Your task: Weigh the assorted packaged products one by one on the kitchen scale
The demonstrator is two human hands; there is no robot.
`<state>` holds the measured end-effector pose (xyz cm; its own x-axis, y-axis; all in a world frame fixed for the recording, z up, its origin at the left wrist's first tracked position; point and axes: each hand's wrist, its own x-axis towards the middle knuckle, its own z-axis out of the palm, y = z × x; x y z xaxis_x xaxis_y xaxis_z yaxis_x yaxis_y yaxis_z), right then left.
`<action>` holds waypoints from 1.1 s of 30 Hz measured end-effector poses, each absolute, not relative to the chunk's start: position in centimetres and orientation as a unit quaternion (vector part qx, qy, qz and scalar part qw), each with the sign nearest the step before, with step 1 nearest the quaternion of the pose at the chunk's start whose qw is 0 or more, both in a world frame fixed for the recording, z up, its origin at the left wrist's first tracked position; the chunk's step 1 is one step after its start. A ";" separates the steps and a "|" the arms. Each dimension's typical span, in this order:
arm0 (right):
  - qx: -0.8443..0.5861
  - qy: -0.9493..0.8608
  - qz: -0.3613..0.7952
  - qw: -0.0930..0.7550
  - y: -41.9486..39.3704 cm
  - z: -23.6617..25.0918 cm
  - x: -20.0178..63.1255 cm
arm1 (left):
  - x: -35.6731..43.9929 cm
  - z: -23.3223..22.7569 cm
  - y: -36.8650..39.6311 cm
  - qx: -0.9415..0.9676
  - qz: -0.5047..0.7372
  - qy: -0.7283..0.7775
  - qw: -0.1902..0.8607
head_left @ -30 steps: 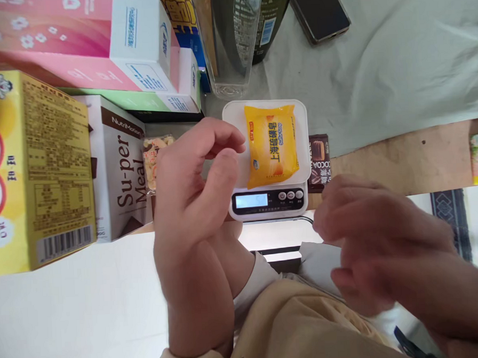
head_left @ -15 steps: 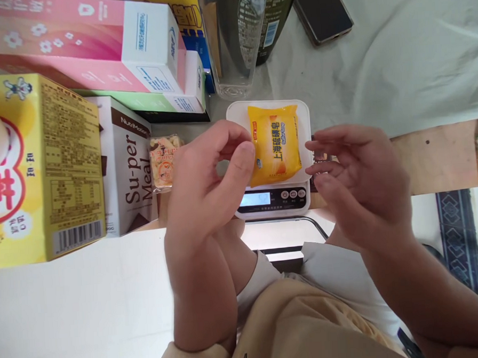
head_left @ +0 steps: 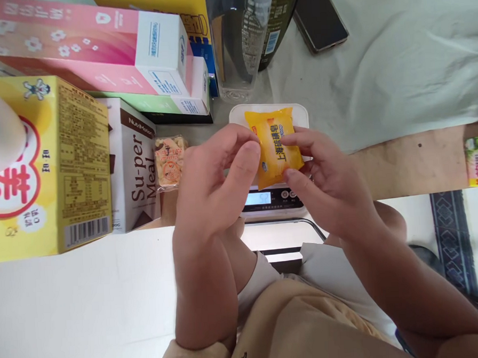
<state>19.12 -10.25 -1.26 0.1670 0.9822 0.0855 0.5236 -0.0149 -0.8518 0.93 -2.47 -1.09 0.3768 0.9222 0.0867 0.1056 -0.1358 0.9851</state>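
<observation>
yellow soap packet (head_left: 275, 147) lengthwise away (slightly tilted)

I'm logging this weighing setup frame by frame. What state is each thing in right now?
Yellow plastic-wrapped soap bar: sealed, gripped on both sides over the scale.
White digital kitchen scale: switched on, display lit; digits unreadable.
Left hand: fingers closed on the soap's left edge.
Right hand: fingers closed on its right edge.
Black smartphone: screen dark, lying flat.
Brown-and-white Su-per Meal box: closed.
</observation>
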 end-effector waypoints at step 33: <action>-0.729 -0.249 0.265 0.580 -14.7 -4.6 28.6 | 3.2 -1.4 -2.2 0.628 0.481 0.250 0.559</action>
<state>28.55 -14.67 -4.57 0.7359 0.6700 -0.0976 0.0546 -0.2024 -0.9778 3.24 -2.21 -1.43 0.4125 0.8514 0.3238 -0.2231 -0.2502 0.9421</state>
